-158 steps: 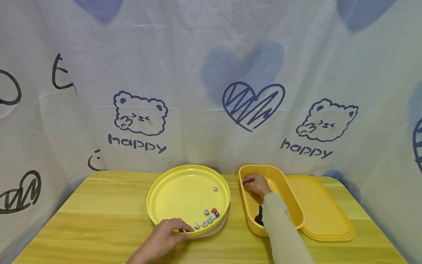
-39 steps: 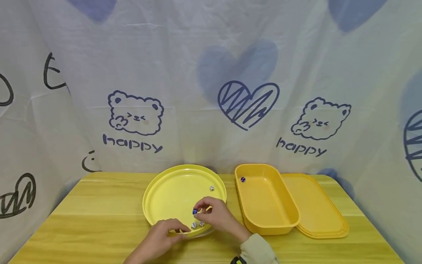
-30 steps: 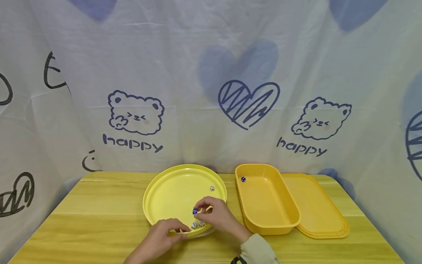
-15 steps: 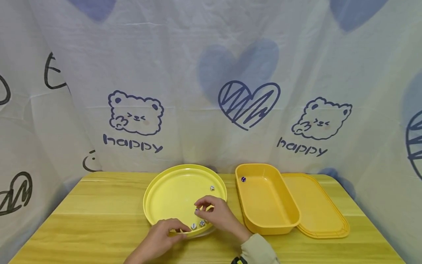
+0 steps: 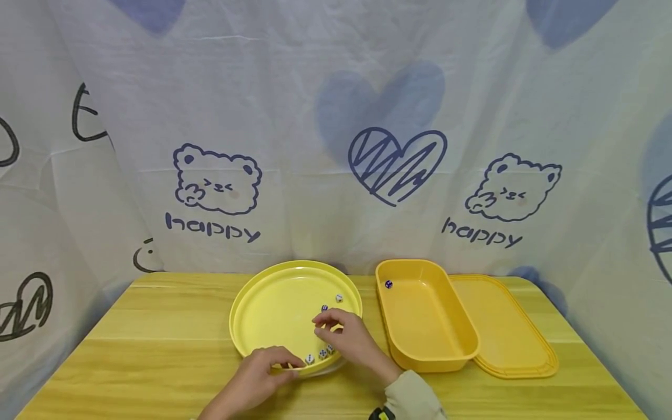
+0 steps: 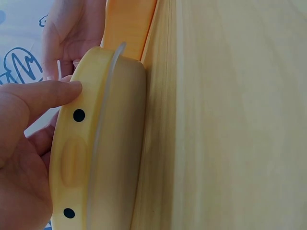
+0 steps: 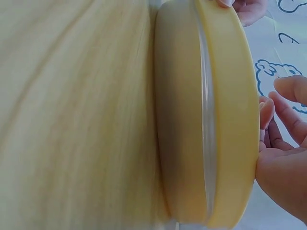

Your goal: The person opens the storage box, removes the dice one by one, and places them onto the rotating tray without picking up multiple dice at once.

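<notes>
My left hand (image 5: 259, 373) grips the near rim of a round yellow tray (image 5: 273, 318). In the left wrist view its thumb (image 6: 69, 93) lies on the outer wall while the other fingers pass over the edge. My right hand (image 5: 349, 341) is above the tray's right side, thumb and forefinger apart, nothing visible between them. Just beyond its fingertips lies a blue die (image 5: 324, 307); a white die (image 5: 339, 298) sits farther back. Several white dice, one nearest the left fingers (image 5: 310, 359), line the near rim, partly covered by the right hand.
To the right stands a deep orange-yellow box (image 5: 430, 315) with one blue die (image 5: 388, 284) at its far left corner. A flat lid (image 5: 514, 326) lies beside the box. A printed cloth (image 5: 315, 233) hangs behind the wooden table (image 5: 157, 344).
Five seconds ago my right hand was in the box. It later pinched a blue die over the tray; that die is now released and lies farther back. My left hand stays at the rim.
</notes>
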`<state>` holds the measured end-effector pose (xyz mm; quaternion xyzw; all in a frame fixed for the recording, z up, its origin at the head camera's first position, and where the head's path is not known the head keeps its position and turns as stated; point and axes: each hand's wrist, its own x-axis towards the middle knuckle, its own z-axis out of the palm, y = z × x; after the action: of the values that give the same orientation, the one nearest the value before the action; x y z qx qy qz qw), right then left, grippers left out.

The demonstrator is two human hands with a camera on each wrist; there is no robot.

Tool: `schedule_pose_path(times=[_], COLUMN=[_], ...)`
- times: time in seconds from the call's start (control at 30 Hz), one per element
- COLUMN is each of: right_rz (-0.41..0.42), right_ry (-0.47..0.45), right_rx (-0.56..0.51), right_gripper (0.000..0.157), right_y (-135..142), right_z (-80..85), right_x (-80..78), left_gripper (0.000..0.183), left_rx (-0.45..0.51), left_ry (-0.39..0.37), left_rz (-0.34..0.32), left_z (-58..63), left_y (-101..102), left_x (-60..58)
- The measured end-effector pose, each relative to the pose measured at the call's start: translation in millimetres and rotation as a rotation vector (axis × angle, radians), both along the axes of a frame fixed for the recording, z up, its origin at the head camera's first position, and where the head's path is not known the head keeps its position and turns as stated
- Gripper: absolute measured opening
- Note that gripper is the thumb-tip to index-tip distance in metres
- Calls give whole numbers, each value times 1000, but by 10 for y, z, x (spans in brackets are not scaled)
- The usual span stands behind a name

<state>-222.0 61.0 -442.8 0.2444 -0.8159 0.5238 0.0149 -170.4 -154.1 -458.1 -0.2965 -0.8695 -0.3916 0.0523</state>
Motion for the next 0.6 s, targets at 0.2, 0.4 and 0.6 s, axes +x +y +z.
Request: schedule_pose_path(times=[0.2, 0.4, 0.6], right_rz=[10, 39, -28], right_ry=[8, 9, 19], right_rx=[-19, 3, -60], right_gripper=[16, 17, 17], right_y=[-11, 2, 159], right_z=[36, 135, 475], right_x=[13, 22, 80], left_gripper=[10, 10, 11], left_rx=[2, 14, 28], left_ry=[-2, 39, 25], left_rz=[3, 4, -15], left_z=[17, 11, -12], left_y=[-14, -28, -25], left_x=[3, 7, 15])
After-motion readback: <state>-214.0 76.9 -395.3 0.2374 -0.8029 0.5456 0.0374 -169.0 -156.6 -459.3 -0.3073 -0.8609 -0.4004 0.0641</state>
